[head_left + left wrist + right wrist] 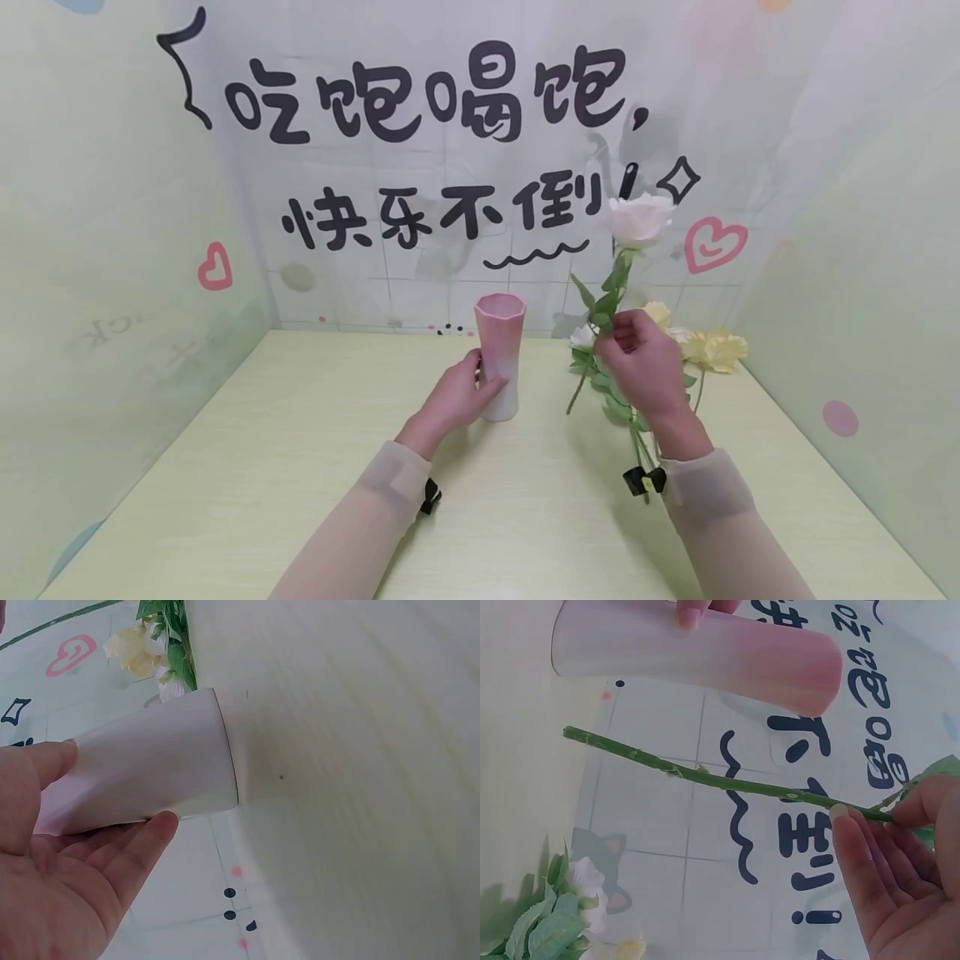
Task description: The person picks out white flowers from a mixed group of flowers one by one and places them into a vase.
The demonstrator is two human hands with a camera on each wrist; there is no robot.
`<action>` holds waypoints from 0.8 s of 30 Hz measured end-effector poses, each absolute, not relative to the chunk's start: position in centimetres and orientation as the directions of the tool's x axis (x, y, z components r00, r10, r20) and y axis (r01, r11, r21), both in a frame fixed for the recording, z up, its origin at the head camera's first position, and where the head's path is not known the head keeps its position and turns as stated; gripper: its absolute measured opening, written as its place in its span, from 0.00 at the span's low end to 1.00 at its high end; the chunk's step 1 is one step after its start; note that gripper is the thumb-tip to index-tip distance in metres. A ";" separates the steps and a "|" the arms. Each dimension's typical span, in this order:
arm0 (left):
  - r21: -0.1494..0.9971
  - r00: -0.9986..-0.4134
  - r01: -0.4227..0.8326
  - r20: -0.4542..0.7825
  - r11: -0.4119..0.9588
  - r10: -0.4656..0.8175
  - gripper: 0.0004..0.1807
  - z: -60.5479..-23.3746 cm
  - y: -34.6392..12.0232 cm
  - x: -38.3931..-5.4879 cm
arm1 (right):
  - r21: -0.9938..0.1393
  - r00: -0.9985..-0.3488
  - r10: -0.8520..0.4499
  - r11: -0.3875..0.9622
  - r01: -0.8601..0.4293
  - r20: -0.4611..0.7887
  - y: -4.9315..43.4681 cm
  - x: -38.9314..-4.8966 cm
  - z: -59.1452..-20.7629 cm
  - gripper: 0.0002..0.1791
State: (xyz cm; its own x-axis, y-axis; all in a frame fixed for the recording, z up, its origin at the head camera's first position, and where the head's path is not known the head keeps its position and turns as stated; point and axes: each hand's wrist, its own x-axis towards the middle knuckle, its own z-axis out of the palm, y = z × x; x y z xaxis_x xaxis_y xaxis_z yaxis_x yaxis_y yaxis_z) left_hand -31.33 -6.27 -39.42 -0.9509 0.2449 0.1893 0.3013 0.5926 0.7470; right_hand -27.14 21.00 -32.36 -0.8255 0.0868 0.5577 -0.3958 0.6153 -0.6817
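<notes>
A tall vase [501, 354], pink at the rim and fading to white at the base, stands upright on the table. My left hand [456, 398] holds it from the left, the thumb across its front and the fingers round the far side. In the left wrist view the vase's base meets the tabletop. My right hand [647, 367] pinches the green stem [727, 782] of a pale pink rose [640, 221] between thumb and fingers. The bloom points up, and the bare stem end hangs clear of the table, to the right of the vase.
More flowers lie at the back right, partly behind my right hand: yellow blooms [716, 350], a white bloom [582, 337] and green leaves. Their stems reach toward the front. A printed cloth backdrop [450, 167] with lettering closes off the back; a similar cloth [862, 292] hangs on the right.
</notes>
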 end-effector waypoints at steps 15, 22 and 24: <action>0.743 -0.951 0.301 0.188 0.598 0.244 0.37 -39.5 -6.3 -31.5 | -0.622 -0.615 0.167 0.406 -0.670 0.771 20.4 -26.5 -31.9 0.06; 0.739 -0.949 0.308 0.195 0.599 0.248 0.37 -39.6 -6.4 -31.6 | -0.503 -0.467 0.185 0.326 -0.801 0.865 20.3 -26.6 -31.6 0.09; 0.739 -0.949 0.308 0.195 0.599 0.247 0.37 -39.6 -6.4 -31.6 | -0.485 -0.446 0.191 0.298 -0.822 0.874 20.1 -26.5 -31.5 0.09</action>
State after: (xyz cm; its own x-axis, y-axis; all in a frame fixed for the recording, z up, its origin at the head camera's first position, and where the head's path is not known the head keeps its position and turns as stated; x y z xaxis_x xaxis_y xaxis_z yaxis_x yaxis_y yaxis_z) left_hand -31.57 -6.38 -39.57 -0.9491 0.2474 0.1948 0.3078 0.5993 0.7390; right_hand -26.45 20.14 -31.48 -0.4463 0.1912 0.8742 -0.8222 0.2981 -0.4849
